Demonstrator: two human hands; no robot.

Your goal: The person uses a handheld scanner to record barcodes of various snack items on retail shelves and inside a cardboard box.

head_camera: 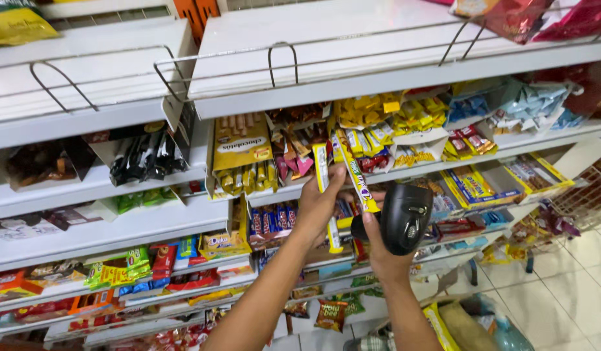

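Standing by the snack shelves. The person's left hand (316, 208) is holding up a long, thin snack stick pack (326, 195), white and yellow, fingers wrapped and pinching it about its middle so it is standing roughly upright in front of the middle shelf (151, 224). A second stick pack (355, 172) is leaning beside it, tilted; which hand is carrying that one I cannot tell.

The right hand (381, 250) is gripping a black handheld barcode scanner (404, 218), fingers closed round its handle, the head sitting just right of the packs, near but apart from them. Whether a finger is resting on the trigger is hidden.

Behind the hands: a yellow box of wafer rolls (242, 153), yellow and blue sachets on the shelf to the right, red and green packets lower left. A wire guard rail (281, 62) is running along the bare upper shelf.

Judgement on doing this well: the pack's code side should be facing the scanner window, held flat and steady, the wrapper not creased over the bars. The pinching fingers are best kept clear of the printed code, and the second pack kept out of the beam so only one registers.
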